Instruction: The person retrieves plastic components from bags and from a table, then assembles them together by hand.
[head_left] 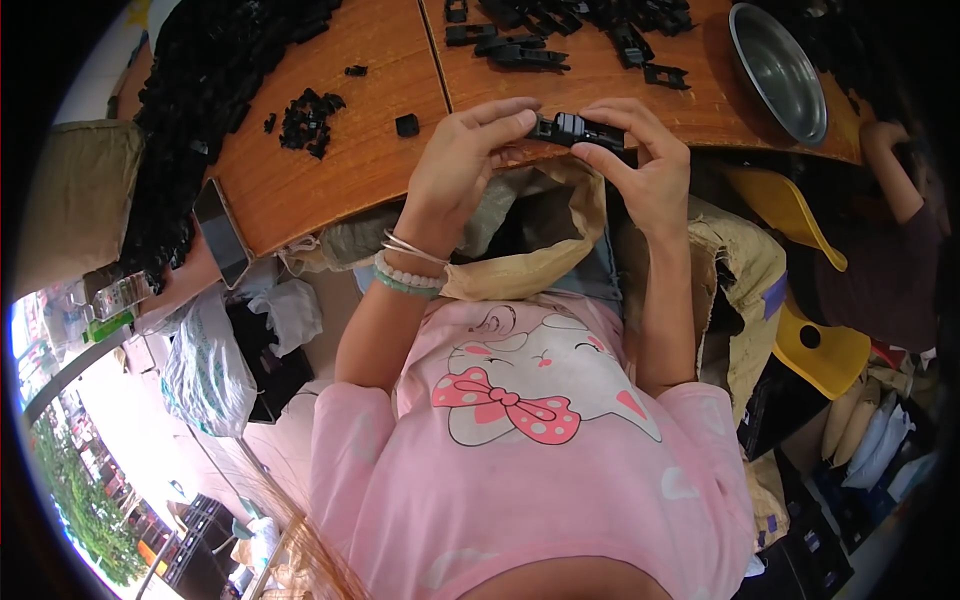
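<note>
A long black plastic part (568, 127) is held between both hands just above the table's near edge. My left hand (455, 165) pinches its left end between thumb and fingers. My right hand (643, 170) grips the right end, with the thumb below and the fingers curled over the top. Left of my left hand, a single small black piece (407, 125) lies on the wooden table (350, 185). Farther left is a little heap of small black pieces (311, 120). Beyond my hands, several long black parts (520, 52) lie scattered.
A metal bowl (780, 75) stands at the far right. Black parts pile up (215, 70) at the left. An open beige sack (525, 272) hangs below the table edge by my lap. At right are a yellow chair (820, 355) and another person's arm (893, 170).
</note>
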